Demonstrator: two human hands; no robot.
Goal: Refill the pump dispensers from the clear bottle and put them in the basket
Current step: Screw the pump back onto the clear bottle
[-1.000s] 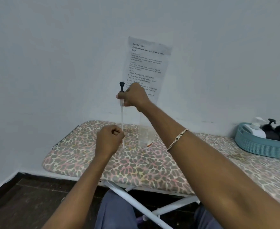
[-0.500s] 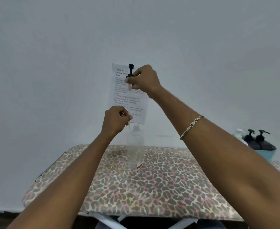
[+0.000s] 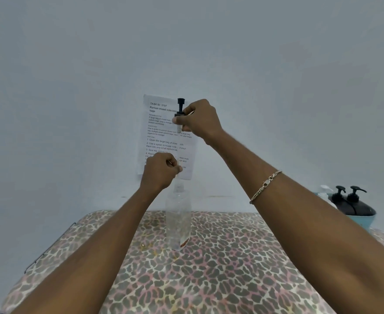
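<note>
A clear bottle stands upright on the leopard-print board. My right hand holds a black pump head up in front of the wall, its thin clear tube hanging straight down. Lower down, my left hand pinches that tube just above the bottle's mouth. At the far right a teal basket holds two black pump dispensers and a white one, partly hidden by my right arm.
A printed paper sheet is stuck to the white wall behind my hands. A dark metal rail runs along the board's left edge. Small crumbs lie on the board near the bottle.
The view has tilted upward. Both hands have risen with the pump head and tube, and the tube's lower end now hangs over the clear bottle's mouth.
</note>
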